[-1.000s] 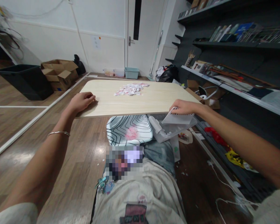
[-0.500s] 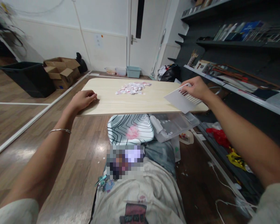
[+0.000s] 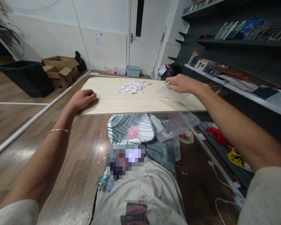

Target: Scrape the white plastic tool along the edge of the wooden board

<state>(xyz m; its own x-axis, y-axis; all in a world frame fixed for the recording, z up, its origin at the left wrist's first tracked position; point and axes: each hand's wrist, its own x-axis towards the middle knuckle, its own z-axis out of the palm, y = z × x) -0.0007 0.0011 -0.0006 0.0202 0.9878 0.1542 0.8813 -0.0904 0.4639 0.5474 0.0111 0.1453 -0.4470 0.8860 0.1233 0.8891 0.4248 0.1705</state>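
Note:
My left hand (image 3: 85, 99) rests on the left end of the pale wooden tabletop (image 3: 121, 105), its fingers curled together. What those fingers hold, if anything, is hidden. Over the right part of the tabletop, my right hand (image 3: 181, 83) grips a thin white sheet with slots (image 3: 172, 93), tilted low above the wood. A loose heap of small white and pinkish paper scraps (image 3: 134, 87) lies between the two hands, toward the far edge. The sheet is to the right of the heap and apart from it.
Below the table's near edge are a patterned tray (image 3: 131, 129) with a pink patch and a clear plastic box (image 3: 175, 125). A pixelated area covers something on my lap. Dark shelves (image 3: 243, 50) stand at right; a black bin (image 3: 25, 79) and cardboard boxes (image 3: 59, 72) at left.
My right hand has moved left with the white sheet, which now lies flatter and closer to the paper scraps. My left hand stays in place.

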